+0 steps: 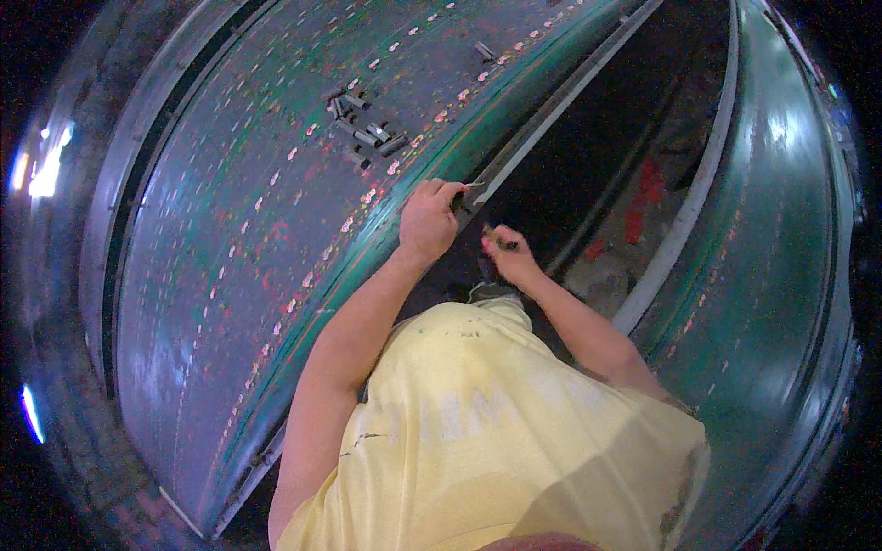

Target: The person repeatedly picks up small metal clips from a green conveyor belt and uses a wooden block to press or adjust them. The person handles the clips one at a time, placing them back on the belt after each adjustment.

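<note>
My left hand is at the near edge of a long paint-spattered table. Its fingers are closed, and a small thin pale piece sticks out past the fingertips, with something dark beneath them. What it is cannot be made out. Lower and to the right, my right hand hangs over the dark gap beside the table, apart from the left. Those fingers are curled closed around something small and dark, mostly hidden by the hand. Beyond my left hand, several short grey tube-like pieces lie in a loose cluster on the tabletop.
One more grey tube piece lies farther along the table. A metal rail runs along the table's edge. To my right stands a second long green table. Red patches show low down in the shadowed gap between the tables.
</note>
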### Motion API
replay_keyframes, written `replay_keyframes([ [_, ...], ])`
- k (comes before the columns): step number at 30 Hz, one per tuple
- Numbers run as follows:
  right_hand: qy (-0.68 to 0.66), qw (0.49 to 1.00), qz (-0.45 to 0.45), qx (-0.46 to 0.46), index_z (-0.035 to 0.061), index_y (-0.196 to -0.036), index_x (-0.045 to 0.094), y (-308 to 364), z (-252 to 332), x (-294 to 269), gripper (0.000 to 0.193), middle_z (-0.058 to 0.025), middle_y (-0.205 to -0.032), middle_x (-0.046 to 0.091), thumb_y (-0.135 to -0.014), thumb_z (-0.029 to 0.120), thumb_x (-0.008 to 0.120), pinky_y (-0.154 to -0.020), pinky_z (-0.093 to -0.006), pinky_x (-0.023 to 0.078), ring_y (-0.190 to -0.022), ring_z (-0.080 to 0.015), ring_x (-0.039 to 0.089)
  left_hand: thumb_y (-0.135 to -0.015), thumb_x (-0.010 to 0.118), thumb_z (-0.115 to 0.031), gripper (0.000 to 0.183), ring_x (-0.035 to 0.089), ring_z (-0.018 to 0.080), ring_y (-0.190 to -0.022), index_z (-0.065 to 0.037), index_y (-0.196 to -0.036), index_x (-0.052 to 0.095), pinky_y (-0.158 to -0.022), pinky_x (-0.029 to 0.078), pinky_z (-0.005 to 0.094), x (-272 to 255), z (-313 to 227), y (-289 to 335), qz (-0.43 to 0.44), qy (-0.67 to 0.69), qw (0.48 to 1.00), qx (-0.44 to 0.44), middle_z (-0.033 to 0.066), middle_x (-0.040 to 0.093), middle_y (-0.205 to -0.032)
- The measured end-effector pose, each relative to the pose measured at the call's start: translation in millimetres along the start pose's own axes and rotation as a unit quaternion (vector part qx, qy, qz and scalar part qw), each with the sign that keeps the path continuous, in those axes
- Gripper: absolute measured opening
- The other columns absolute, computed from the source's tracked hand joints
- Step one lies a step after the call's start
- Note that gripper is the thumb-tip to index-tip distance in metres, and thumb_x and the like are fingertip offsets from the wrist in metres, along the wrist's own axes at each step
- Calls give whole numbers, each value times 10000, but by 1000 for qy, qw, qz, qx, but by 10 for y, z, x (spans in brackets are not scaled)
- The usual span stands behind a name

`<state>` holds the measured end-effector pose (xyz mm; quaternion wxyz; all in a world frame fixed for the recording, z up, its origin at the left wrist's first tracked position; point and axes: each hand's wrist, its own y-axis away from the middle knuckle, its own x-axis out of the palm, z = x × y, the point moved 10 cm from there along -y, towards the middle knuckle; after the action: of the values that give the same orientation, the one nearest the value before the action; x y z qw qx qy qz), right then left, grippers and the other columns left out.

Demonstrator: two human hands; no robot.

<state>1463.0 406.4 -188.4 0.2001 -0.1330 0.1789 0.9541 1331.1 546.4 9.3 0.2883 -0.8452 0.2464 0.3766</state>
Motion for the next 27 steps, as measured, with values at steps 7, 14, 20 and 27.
replay_keyframes([
  [7,74,876,375,-295,64,-1145,744,703,753,610,312,-141,-1030,787,-1060,363,755,-855,-439,609,-950,-305,737,-896,649,20,369,683,380,-1135,-113,-1206,799,-994,569,497,-47,-30,-6,6,9,1000,-10,136,747,-1125],
  [14,-103,992,15,-66,33,-1107,722,25,389,337,149,-65,-1036,723,-1064,175,734,-814,-383,556,-915,-197,646,-887,643,30,389,684,381,-1132,-118,-1210,800,-999,574,494,-67,-2,23,-7,1,1000,-19,134,747,-1124],
  [20,47,886,410,-213,61,-1176,741,596,649,849,210,-110,-1125,797,-1023,205,751,-942,-468,581,-1028,-287,721,-874,642,39,397,681,377,-1137,-118,-1207,794,-993,576,495,-55,52,52,-18,-10,1000,-5,129,745,-1139],
  [27,-86,969,-69,-223,68,-1137,734,146,45,385,120,-123,-1005,731,-1043,140,747,-845,-382,593,-942,-194,707,-873,636,45,396,678,389,-1119,-109,-1204,789,-976,579,503,17,-148,-88,-2,10,1000,20,137,740,-1124],
])
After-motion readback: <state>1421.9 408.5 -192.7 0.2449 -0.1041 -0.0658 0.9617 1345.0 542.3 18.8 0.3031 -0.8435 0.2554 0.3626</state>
